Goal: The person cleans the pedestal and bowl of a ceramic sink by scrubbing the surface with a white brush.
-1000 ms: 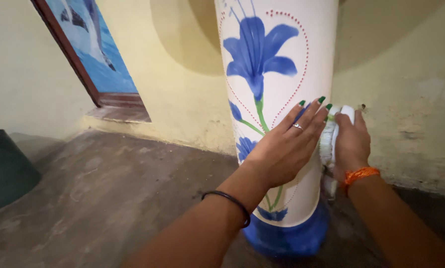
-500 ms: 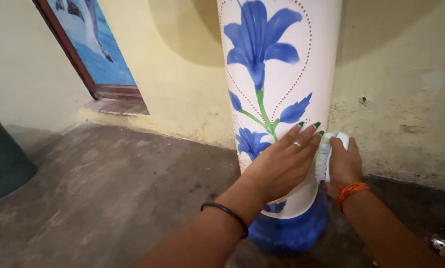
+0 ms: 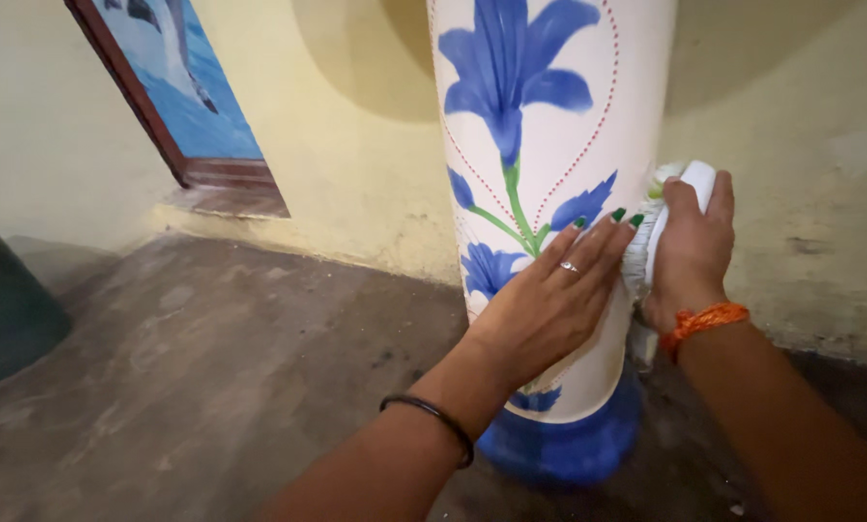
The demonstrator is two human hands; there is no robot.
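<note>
White scrub brush (image 3: 667,217), gripped in the clenched right hand (image 3: 690,256), presses against the tall flower-painted vase's (image 3: 549,145) right side. Left hand (image 3: 549,304), fingers extended flat, touches the vase front; bare floor (image 3: 211,367) lies leftward.

Only 1 view is given: a head-worn camera looking forward and down, close to a tall white pillar (image 3: 588,145) painted with blue flowers. Both forearms enter from the near edge; the yellow wall (image 3: 356,145) lies far behind, the floor (image 3: 211,367) left.
</note>
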